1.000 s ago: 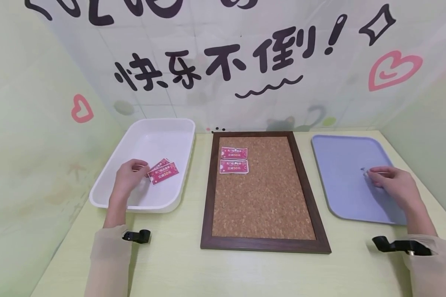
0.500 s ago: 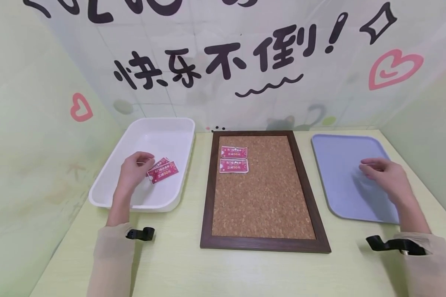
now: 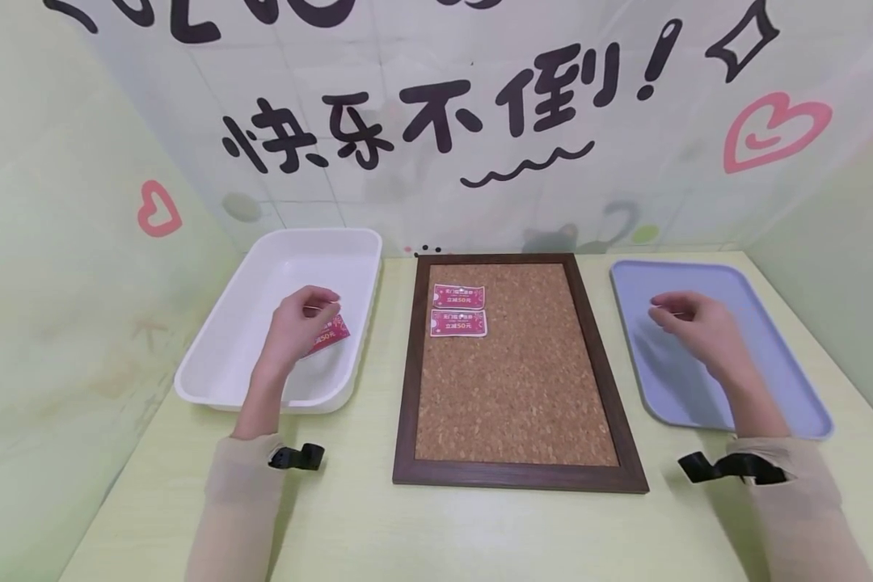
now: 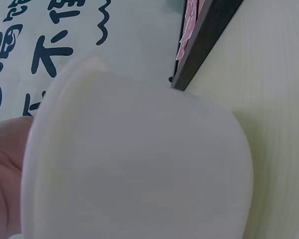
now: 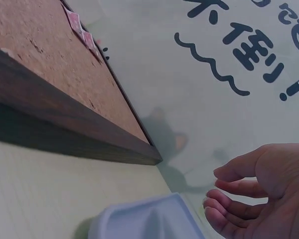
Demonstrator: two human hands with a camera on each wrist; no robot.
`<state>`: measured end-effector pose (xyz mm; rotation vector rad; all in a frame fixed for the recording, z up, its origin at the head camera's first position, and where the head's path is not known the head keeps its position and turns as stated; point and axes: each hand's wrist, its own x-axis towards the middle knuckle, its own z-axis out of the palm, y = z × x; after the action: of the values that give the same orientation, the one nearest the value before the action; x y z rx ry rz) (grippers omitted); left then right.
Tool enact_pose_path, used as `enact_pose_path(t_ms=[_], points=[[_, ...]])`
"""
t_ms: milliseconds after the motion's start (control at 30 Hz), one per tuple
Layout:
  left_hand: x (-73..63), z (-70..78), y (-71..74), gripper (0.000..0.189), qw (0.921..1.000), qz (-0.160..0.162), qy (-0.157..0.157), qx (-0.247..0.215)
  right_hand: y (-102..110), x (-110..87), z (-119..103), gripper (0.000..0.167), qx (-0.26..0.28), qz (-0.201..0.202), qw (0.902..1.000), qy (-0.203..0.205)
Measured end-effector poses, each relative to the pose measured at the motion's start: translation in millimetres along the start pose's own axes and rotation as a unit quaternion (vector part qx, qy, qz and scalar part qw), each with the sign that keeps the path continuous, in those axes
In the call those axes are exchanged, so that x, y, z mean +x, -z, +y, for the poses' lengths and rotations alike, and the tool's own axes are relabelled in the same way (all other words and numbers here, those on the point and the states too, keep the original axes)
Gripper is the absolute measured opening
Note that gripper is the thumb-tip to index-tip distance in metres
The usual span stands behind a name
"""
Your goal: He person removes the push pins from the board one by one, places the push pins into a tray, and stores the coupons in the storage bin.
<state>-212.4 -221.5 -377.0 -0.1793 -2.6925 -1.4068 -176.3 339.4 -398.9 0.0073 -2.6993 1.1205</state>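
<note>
Head view, with twelve o'clock at the lettered wall (image 3: 436, 121) ahead of you: left of your board, between nine and ten o'clock, sits a white tray (image 3: 243, 339). Your left hand (image 3: 297, 322) is over it, fingers bent in toward the thumb; I cannot tell whether they grasp anything. A pink coupon (image 3: 332, 335) shows within the tray's outline, between three and four o'clock from the middle of that hand, partly hidden behind it; whether it touches your fingers, I cannot tell. In the left wrist view, the tray's wall covers your fingers, with part of the hand showing between eight and nine o'clock.

In front of you lies the corkboard (image 3: 512, 396) in its brown frame (image 3: 520, 474). An upper coupon (image 3: 447, 297) is between ten and eleven o'clock from its centre, and a lower coupon (image 3: 445, 325) sits just below, near ten; each has a small pale spot by its twelve o'clock edge.

At three o'clock from the board is a blue tray (image 3: 720, 283). Your right hand (image 3: 698, 327) hangs over it, toward the tray's nine o'clock side. The right wrist view shows those fingers curved and your thumb near the index finger; I cannot tell whether they pinch something small.
</note>
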Motion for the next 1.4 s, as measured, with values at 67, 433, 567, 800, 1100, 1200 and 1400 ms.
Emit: enact_pose_path(t_ms=[67, 433, 567, 800, 1100, 1200, 1400], points=[[1.1, 4.2, -5.1, 0.026, 0.9999, -0.006, -0.007, -0.005, -6.5, 2.6, -7.0, 0.039, 0.000, -0.007, 1.0000, 0.005], [7.0, 29.0, -36.0, 0.021, 0.9984, -0.020, -0.048, -0.022, -38.6, 11.0, -44.5, 0.035, 0.016, -0.034, 0.9987, 0.035], [8.5, 37.2, -48.4, 0.021, 0.9977, -0.041, -0.048, -0.025, -51.4, 14.3, -57.6, 0.032, 0.022, -0.051, 0.9975, 0.042], [12.8, 49.3, -68.6, 0.020, 0.9963, -0.069, -0.045, -0.024, -77.3, 22.2, -82.1, 0.029, 0.035, -0.085, 0.9944, 0.052], [22.6, 48.1, -89.7, 0.018, 0.9938, -0.101, -0.046, -0.009, -114.3, 34.4, -106.8, 0.024, 0.050, -0.110, 0.9882, 0.094], [27.0, 47.2, -96.4, 0.018, 0.9928, -0.111, -0.046, -0.009, -125.6, 37.6, -114.1, 0.024, 0.047, -0.123, 0.9867, 0.095], [34.7, 45.5, -107.4, 0.019, 0.9929, -0.113, -0.027, 0.025, -151.0, 43.1, -128.1, 0.023, 0.048, -0.156, 0.9828, 0.085]])
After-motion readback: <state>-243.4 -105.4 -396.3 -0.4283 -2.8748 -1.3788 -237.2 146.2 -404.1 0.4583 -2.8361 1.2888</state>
